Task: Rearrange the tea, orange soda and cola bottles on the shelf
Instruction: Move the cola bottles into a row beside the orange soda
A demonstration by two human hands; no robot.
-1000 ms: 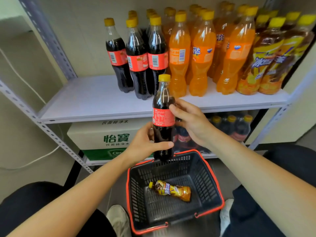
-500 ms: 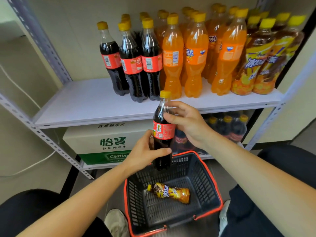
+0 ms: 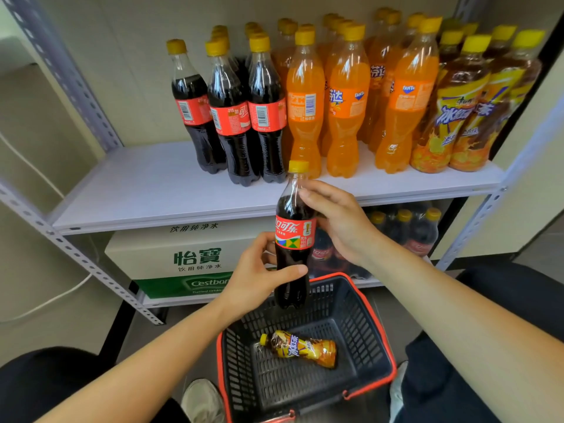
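Both hands hold one cola bottle (image 3: 293, 236) upright in front of the shelf edge, above the basket. My left hand (image 3: 254, 274) grips its lower body, thumb across the front. My right hand (image 3: 338, 219) grips its shoulder and neck. On the white shelf (image 3: 146, 190) stand rows of cola bottles (image 3: 232, 117) at the left, orange soda bottles (image 3: 348, 102) in the middle and tea bottles (image 3: 457, 102) at the right. One tea bottle (image 3: 300, 348) lies on its side in the black basket (image 3: 363, 334).
The shelf's left half is bare. A lower shelf carries a white and green water carton (image 3: 189, 257) and more cola bottles (image 3: 406, 230). Grey perforated uprights (image 3: 65, 71) frame the rack. My knees and shoes flank the basket on the floor.
The bottle has turned in my hands so its front label faces me. The view has tilted slightly, with the bottle sitting a little lower against the shelf.
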